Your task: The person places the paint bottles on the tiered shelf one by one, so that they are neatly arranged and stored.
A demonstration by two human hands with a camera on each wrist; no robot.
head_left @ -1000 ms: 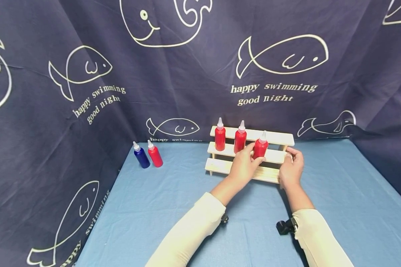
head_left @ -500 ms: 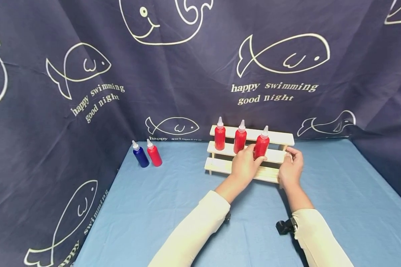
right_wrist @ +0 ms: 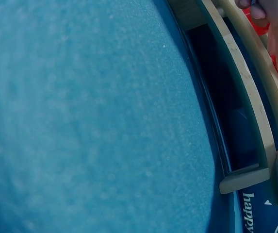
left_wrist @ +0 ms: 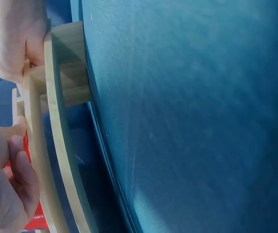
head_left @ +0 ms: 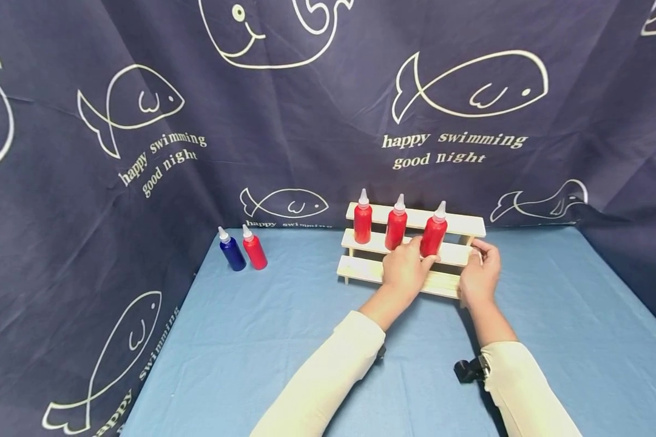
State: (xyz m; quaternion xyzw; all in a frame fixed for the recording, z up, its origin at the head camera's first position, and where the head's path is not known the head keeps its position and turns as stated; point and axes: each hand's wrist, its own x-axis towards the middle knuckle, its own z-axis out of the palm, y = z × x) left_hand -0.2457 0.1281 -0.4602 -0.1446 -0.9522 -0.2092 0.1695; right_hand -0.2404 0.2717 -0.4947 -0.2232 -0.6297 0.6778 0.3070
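The left hand has its thumb and fingers closed round the lower part of a red bottle with a pale pointed cap; the hand hides the base, so whether it touches the shelf cannot be told. At four o'clock from that bottle, the right hand grips the right end of a three-tier wooden rack. At nine o'clock, a second red bottle and, farther along, a third red bottle stand on the middle tier, the third near its left edge. Well apart at nine o'clock, off the rack, a blue bottle and a fourth red bottle stand side by side. Blue cloth spreads wide from the rack's front edge toward six o'clock; at twelve, its back edge meets a fish-patterned curtain close behind the rack.
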